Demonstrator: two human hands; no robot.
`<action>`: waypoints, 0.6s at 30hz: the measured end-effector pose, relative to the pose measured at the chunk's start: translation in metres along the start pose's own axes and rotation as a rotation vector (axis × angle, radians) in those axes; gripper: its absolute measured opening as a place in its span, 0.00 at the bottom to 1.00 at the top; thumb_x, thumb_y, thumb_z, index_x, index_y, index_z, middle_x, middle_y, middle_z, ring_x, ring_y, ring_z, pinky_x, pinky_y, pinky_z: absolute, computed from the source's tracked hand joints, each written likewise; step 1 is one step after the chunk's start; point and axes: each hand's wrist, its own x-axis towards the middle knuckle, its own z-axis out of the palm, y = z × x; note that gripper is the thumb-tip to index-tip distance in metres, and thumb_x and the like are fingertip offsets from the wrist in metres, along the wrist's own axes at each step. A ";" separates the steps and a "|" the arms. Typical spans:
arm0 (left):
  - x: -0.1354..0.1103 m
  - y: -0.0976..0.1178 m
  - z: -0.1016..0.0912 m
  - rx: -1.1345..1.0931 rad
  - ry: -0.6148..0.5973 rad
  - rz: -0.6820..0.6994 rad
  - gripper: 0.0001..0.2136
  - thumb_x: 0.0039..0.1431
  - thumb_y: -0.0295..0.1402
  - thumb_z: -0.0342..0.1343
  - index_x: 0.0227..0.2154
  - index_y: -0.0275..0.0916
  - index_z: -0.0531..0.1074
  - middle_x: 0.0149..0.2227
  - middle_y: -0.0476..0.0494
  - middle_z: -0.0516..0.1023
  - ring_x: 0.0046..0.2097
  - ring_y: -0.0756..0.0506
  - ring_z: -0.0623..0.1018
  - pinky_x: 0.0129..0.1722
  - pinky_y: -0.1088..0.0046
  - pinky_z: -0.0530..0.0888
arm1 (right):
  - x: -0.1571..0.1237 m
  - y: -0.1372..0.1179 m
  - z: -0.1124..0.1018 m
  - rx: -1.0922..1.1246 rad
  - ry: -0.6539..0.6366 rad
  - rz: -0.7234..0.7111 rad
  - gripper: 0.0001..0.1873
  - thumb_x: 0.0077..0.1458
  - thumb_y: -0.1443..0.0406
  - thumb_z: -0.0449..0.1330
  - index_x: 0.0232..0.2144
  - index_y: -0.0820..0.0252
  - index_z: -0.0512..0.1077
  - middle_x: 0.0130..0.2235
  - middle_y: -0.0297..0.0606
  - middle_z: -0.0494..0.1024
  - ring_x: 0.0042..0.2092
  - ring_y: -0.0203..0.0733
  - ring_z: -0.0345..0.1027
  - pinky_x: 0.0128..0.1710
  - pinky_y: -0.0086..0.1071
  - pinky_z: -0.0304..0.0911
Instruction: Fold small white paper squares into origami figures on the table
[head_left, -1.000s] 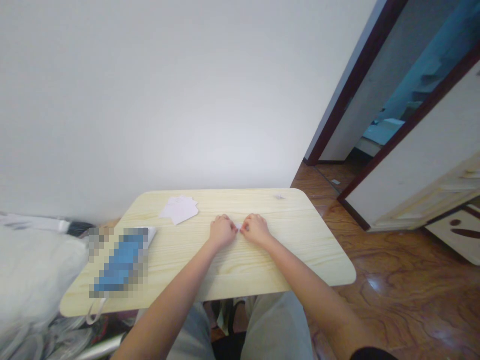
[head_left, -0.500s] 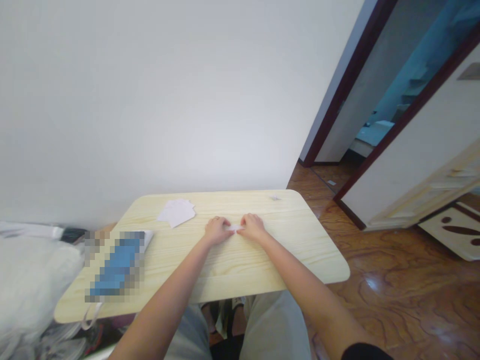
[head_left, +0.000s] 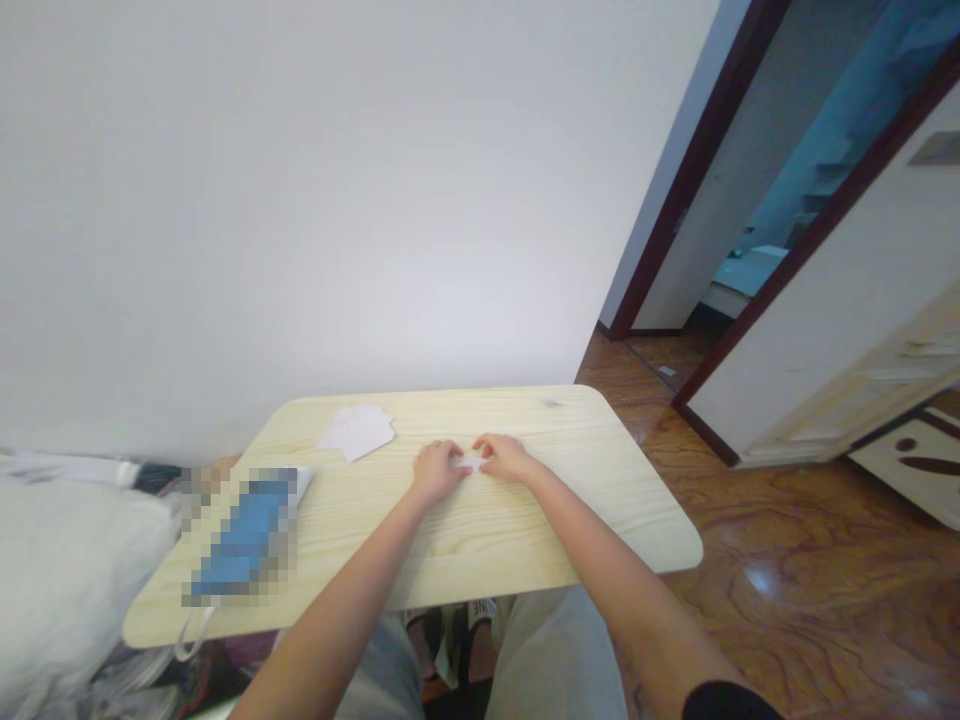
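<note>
My left hand [head_left: 436, 472] and my right hand [head_left: 504, 457] meet near the middle of a pale pine tabletop [head_left: 570, 520]. Between their fingertips is a small piece of white paper [head_left: 471, 462], which both hands seem to pinch, and most of it is hidden by my fingers. Farther back and left, a few loose sheets of white paper [head_left: 358, 432] lie flat on the wood, out of reach of my fingers.
A blurred blue object [head_left: 244, 535] lies on a white sheet at the table's left, with a white loop [head_left: 193, 635] over the edge. A white wall backs the table. Soft white bedding [head_left: 67, 570] sits left; a polished wooden floor [head_left: 780, 540] and doorway lie right.
The small paper shows a little more between my fingertips, and my hands have shifted slightly. The whole view has tilted a little with my head.
</note>
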 end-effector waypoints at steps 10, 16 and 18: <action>-0.017 0.009 -0.012 0.134 -0.017 0.351 0.10 0.54 0.29 0.48 0.33 0.45 0.75 0.35 0.43 0.75 0.41 0.43 0.68 0.42 0.63 0.57 | -0.033 -0.006 -0.010 -0.195 0.092 -0.209 0.12 0.56 0.63 0.50 0.34 0.53 0.74 0.34 0.38 0.74 0.41 0.41 0.63 0.43 0.34 0.51; -0.028 0.009 -0.014 0.140 -0.022 0.444 0.12 0.55 0.33 0.47 0.38 0.45 0.73 0.38 0.43 0.74 0.41 0.43 0.68 0.40 0.63 0.58 | -0.040 -0.001 -0.009 -0.127 0.148 -0.264 0.08 0.52 0.65 0.56 0.36 0.56 0.72 0.37 0.37 0.72 0.43 0.41 0.61 0.44 0.33 0.52; -0.030 0.010 -0.017 0.141 -0.031 0.444 0.12 0.54 0.39 0.49 0.39 0.45 0.73 0.39 0.42 0.73 0.42 0.42 0.68 0.41 0.63 0.58 | -0.037 0.001 -0.008 -0.098 0.154 -0.307 0.11 0.52 0.66 0.56 0.39 0.55 0.71 0.39 0.37 0.72 0.44 0.40 0.60 0.44 0.32 0.53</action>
